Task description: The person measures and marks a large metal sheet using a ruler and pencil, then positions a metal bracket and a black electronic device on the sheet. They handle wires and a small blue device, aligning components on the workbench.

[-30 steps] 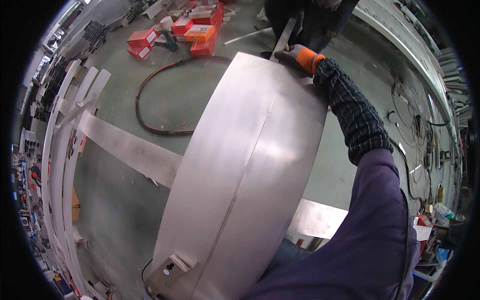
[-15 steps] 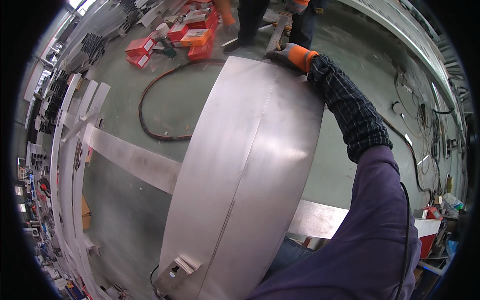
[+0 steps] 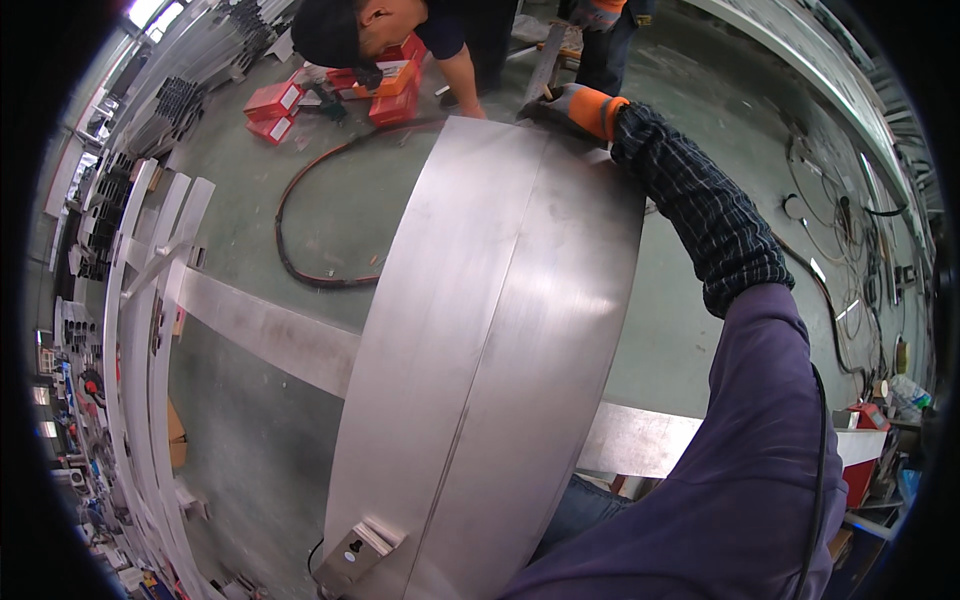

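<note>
A long brushed-metal panel (image 3: 420, 330) with a lengthwise seam stretches away from me. My right hand (image 3: 578, 108), in a grey and orange glove, is at its far end, the fingers curled around the edge and partly hidden. A small tan tip pokes up by the fingers, too small to name. Just beyond that hand lies a metal straightedge (image 3: 544, 62). On the panel's near left corner sits a small metal bracket (image 3: 358, 552) with a dark keyhole-shaped opening. My left hand is out of view.
Flat metal bars (image 3: 270, 325) support the panel crosswise. At the far left a co-worker (image 3: 400, 30) bends low beside red boxes (image 3: 270, 102); another person's gloved hand (image 3: 598, 14) is at the top. A hose (image 3: 282, 225) curves over the floor. Long metal profiles (image 3: 140, 380) stand left.
A co-worker has leaned down into view at the far left, an arm reaching toward the floor by the panel's end. My right hand stays at the far edge, nearly unmoved.
</note>
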### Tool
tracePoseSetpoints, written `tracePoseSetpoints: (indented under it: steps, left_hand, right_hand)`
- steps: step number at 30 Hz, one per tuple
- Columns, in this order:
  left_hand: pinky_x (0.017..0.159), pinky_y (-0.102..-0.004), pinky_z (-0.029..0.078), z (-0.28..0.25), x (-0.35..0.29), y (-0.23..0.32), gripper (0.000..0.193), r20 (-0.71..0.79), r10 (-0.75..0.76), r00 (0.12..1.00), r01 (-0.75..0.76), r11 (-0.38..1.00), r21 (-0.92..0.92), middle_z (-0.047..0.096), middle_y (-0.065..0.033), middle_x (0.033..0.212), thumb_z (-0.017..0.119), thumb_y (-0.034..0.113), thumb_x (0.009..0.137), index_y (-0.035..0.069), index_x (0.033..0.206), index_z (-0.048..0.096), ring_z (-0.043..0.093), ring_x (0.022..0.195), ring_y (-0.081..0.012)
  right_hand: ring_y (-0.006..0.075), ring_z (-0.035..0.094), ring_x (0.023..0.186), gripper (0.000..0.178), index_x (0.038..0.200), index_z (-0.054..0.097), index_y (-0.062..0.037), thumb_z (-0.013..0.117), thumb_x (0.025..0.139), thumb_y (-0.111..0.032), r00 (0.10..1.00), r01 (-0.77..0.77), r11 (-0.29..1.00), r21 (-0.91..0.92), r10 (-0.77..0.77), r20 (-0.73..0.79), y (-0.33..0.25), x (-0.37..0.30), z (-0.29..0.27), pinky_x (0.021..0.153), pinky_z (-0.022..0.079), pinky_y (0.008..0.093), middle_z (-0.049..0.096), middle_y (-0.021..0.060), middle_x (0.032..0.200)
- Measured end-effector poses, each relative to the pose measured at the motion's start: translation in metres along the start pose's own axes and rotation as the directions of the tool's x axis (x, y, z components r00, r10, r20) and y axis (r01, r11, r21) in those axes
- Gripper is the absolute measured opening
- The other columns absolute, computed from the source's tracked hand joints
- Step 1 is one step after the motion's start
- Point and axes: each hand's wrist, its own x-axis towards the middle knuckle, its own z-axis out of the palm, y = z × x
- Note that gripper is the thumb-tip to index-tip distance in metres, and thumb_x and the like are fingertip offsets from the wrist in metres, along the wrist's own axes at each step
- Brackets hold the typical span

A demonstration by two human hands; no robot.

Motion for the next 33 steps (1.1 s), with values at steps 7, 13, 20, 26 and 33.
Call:
tracePoseSetpoints:
  steps: [7, 13, 20, 26, 33]
  left_hand:
    - [0.126, -0.0382, 0.031, 0.000, 0.008, 0.009, 0.065, 0.006, -0.012, 1.000, 0.012, 1.000, -0.013, 0.039, -0.0263, 0.163, 0.050, 0.022, 0.107, -0.005, 0.162, 0.027, 0.041, 0.150, -0.0332]
    - [0.125, -0.0377, 0.031, -0.002, 0.010, 0.015, 0.065, 0.009, -0.037, 0.999, 0.037, 0.999, -0.019, 0.039, -0.0264, 0.163, 0.051, 0.021, 0.107, -0.005, 0.162, 0.027, 0.041, 0.150, -0.0333]
    - [0.125, -0.0371, 0.032, -0.004, 0.016, 0.025, 0.065, 0.014, -0.038, 0.999, 0.039, 0.999, -0.035, 0.039, -0.0265, 0.162, 0.051, 0.021, 0.107, -0.005, 0.162, 0.027, 0.041, 0.149, -0.0334]
    - [0.124, -0.0366, 0.033, -0.005, 0.013, 0.033, 0.065, 0.009, -0.054, 0.999, 0.054, 0.997, -0.063, 0.039, -0.0266, 0.162, 0.051, 0.020, 0.107, -0.005, 0.162, 0.026, 0.042, 0.149, -0.0335]
    - [0.124, -0.0359, 0.034, -0.017, -0.032, 0.024, 0.065, -0.037, -0.204, 0.978, 0.184, 0.938, -0.294, 0.040, -0.0267, 0.162, 0.051, 0.019, 0.107, -0.005, 0.162, 0.026, 0.042, 0.149, -0.0337]
  right_hand:
    - [0.0351, 0.064, 0.080, 0.067, 0.103, 0.076, 0.0027, 0.069, 0.092, -0.063, 0.987, 0.161, 0.987, 0.011, -0.161, 0.011, 0.002, -0.018, -0.007, 0.079, 0.053, 0.0430, 0.073, 0.0194, 0.091]
    - [0.0290, 0.066, 0.078, 0.064, 0.110, 0.076, 0.0038, 0.072, 0.092, -0.057, 0.994, -0.078, 0.997, 0.012, 0.077, 0.076, -0.029, -0.033, -0.010, 0.080, 0.054, 0.0405, 0.074, 0.0154, 0.088]
    - [0.0310, 0.066, 0.080, 0.063, 0.108, 0.077, 0.0015, 0.068, 0.093, -0.059, 0.998, -0.036, 0.998, -0.054, 0.038, 0.044, -0.023, -0.023, -0.009, 0.081, 0.054, 0.0419, 0.074, 0.0174, 0.090]
    - [0.0358, 0.068, 0.091, 0.071, 0.106, 0.077, 0.0021, 0.059, 0.096, -0.066, 0.998, -0.022, 0.999, -0.025, 0.024, 0.050, -0.016, -0.028, -0.010, 0.088, 0.052, 0.0428, 0.073, 0.0211, 0.096]
    - [0.0306, 0.072, 0.091, 0.058, 0.110, 0.076, 0.0042, 0.065, 0.099, -0.052, 0.994, -0.023, 0.996, -0.089, 0.013, -0.110, -0.005, -0.017, -0.009, 0.084, 0.056, 0.0436, 0.076, 0.0164, 0.098]
